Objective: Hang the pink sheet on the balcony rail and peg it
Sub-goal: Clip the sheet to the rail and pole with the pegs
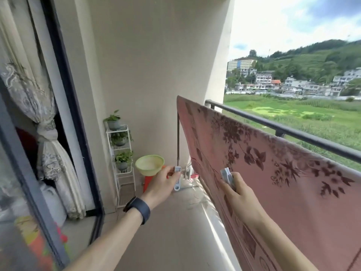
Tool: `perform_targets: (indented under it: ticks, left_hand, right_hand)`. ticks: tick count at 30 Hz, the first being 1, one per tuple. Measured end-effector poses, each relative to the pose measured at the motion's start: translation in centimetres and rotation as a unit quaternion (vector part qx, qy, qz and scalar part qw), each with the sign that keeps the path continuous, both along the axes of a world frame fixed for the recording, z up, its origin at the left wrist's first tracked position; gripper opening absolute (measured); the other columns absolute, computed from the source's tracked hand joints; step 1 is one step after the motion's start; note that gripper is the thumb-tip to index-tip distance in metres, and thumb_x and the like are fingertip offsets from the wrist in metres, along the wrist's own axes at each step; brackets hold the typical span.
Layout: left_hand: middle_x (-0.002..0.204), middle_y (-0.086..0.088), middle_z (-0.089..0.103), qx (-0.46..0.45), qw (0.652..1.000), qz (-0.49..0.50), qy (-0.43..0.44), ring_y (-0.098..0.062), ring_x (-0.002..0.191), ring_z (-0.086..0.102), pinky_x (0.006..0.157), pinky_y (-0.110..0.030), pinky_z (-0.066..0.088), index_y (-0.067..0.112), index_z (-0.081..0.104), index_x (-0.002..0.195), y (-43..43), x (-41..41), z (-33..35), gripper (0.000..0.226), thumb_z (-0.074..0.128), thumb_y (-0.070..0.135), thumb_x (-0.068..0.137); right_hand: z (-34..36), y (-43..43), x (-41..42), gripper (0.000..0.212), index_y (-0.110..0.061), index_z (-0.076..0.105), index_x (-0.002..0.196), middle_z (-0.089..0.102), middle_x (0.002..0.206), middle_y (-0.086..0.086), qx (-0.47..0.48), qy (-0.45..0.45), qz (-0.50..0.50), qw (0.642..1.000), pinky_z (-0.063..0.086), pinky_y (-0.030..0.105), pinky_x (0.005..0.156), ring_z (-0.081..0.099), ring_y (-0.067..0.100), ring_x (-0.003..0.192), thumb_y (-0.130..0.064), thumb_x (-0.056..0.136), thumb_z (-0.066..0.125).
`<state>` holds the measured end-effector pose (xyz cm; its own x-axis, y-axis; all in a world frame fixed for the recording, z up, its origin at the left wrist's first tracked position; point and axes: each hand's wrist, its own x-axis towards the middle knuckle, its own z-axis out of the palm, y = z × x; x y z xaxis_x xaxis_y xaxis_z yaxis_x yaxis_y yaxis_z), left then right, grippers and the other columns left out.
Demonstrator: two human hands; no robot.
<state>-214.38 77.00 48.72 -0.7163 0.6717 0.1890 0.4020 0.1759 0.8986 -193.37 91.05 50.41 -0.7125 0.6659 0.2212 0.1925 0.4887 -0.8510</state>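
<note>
wall (pixel 156 65): plain end wall that closes the far end of the balcony; the lane stops there.
floor (pixel 175 222): narrow bare strip between door and sheet, the only open lane, narrowing toward the far corner.
sheet (pixel 273 173): pink with a dark leaf print, draped over the rail along the right side. The inner face hangs into the balcony. The far edge falls free just short of the wall.
door (pixel 74 114): dark-framed glass on the left, with a tied curtain (pixel 29 94) behind it.
rail (pixel 293 132): dark bar, bare for a short stretch between the sheet's far edge and the wall.
rack (pixel 121 153): white, holding three potted plants, in the far left corner.
pole (pixel 178 137): thin upright under the sheet's far corner; cannot tell if they touch.
bowl (pixel 149 165): pale green, sitting on an orange stool (pixel 147 181) beside the rack.
left hand (pixel 162 182): wearing a watch (pixel 139 209), out over the open floor, left of the sheet's edge. Thumb and fingers pinch one pale peg (pixel 177 178).
right hand (pixel 236 194): at the sheet's inner face, below the rail. The fingers are clenched round a bunch of pegs (pixel 227 176).
</note>
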Motion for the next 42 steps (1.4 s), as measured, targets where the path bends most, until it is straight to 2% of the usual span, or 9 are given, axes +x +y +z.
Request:
perform_targets:
  ticks: [6,10,13,17,21,27,32,37,42]
  left_hand:
    - [0.107,0.002,0.072,0.012,1.000,0.008,0.024,-0.023,0.090,0.071,0.079,-0.038,0.059,0.025,0.066,0.116,9.2,-13.1,1.1,0.030,0.060,0.045,0.093]
    - [0.106,0.009,0.071,0.021,0.998,0.047,0.041,-0.008,0.099,0.066,0.088,-0.034,0.054,0.018,0.067,0.118,14.0,-23.2,2.6,0.041,0.059,0.049,0.093]
    - [0.097,0.011,0.071,0.022,0.998,0.055,0.029,-0.010,0.092,0.067,0.080,-0.032,0.053,0.022,0.069,0.109,16.9,-29.5,3.2,0.028,0.057,0.043,0.094]
    - [0.088,0.008,0.072,0.046,0.998,0.048,-0.018,-0.013,0.081,0.067,0.067,-0.022,0.047,0.020,0.066,0.103,21.3,-38.6,2.5,0.018,0.054,0.033,0.099]
    - [0.079,0.007,0.067,0.058,0.996,0.045,-0.046,-0.010,0.071,0.061,0.055,-0.010,0.040,0.015,0.065,0.100,26.2,-49.0,1.2,0.020,0.051,0.029,0.100]
    - [0.086,0.006,0.074,0.075,0.996,-0.004,-0.041,-0.017,0.079,0.068,0.080,-0.033,0.053,0.027,0.068,0.096,34.5,-65.4,1.6,0.046,0.056,0.065,0.073]
    - [0.088,0.002,0.074,0.070,0.996,-0.047,-0.039,-0.020,0.078,0.070,0.076,-0.032,0.052,0.029,0.066,0.090,42.9,-75.9,1.8,0.011,0.060,0.035,0.095]
    - [0.091,0.001,0.073,0.077,0.993,-0.084,-0.044,-0.012,0.074,0.066,0.064,-0.021,0.047,0.027,0.067,0.093,51.4,-84.4,0.3,0.011,0.059,0.033,0.097]
    - [0.092,0.001,0.073,0.089,0.991,-0.092,-0.045,-0.018,0.079,0.069,0.064,-0.020,0.049,0.023,0.067,0.096,58.7,-93.6,-0.5,0.014,0.059,0.034,0.097]
  right_hand:
    - [1.5,9.1,-13.0,0.019,-0.023,0.059,0.102,0.034,0.061,-0.006,0.026,0.053,0.065,0.996,0.030,0.020,0.052,0.030,0.008,0.053,-0.041,0.098,0.055]
    - [3.1,14.9,-23.1,0.010,-0.038,0.059,0.108,0.052,0.070,0.020,0.040,0.056,0.094,0.993,0.050,0.047,0.065,0.044,0.016,0.057,-0.039,0.100,0.054]
    - [3.7,18.7,-30.3,0.010,-0.034,0.058,0.106,0.060,0.072,0.011,0.030,0.050,0.109,0.992,0.053,0.036,0.065,0.055,0.016,0.064,-0.039,0.100,0.053]
    - [2.6,23.3,-39.9,0.008,-0.026,0.059,0.101,0.050,0.061,-0.008,0.021,0.029,0.111,0.993,0.038,0.016,0.052,0.046,0.010,0.056,-0.031,0.101,0.052]
    - [1.0,28.1,-50.4,0.018,-0.042,0.058,0.106,0.050,0.063,-0.012,0.025,-0.001,0.107,0.994,0.036,0.016,0.055,0.042,0.005,0.054,-0.026,0.100,0.052]
    - [1.2,35.4,-66.1,0.017,-0.025,0.048,0.106,0.068,0.071,0.003,0.092,-0.018,0.018,0.995,0.042,0.025,0.054,0.055,0.004,0.051,-0.037,0.098,0.056]
    - [1.9,42.0,-75.9,0.013,-0.032,0.052,0.106,0.066,0.062,0.001,0.151,-0.024,-0.022,0.988,0.048,0.034,0.057,0.056,0.010,0.048,-0.041,0.097,0.056]
    - [1.6,48.6,-84.7,0.012,-0.034,0.052,0.107,0.064,0.062,0.003,0.182,-0.016,-0.035,0.983,0.045,0.030,0.053,0.052,0.006,0.047,-0.041,0.098,0.056]
    - [0.4,55.3,-94.1,0.017,-0.030,0.055,0.109,0.065,0.067,-0.004,0.205,-0.007,-0.044,0.978,0.042,0.026,0.054,0.058,0.004,0.057,-0.040,0.097,0.059]
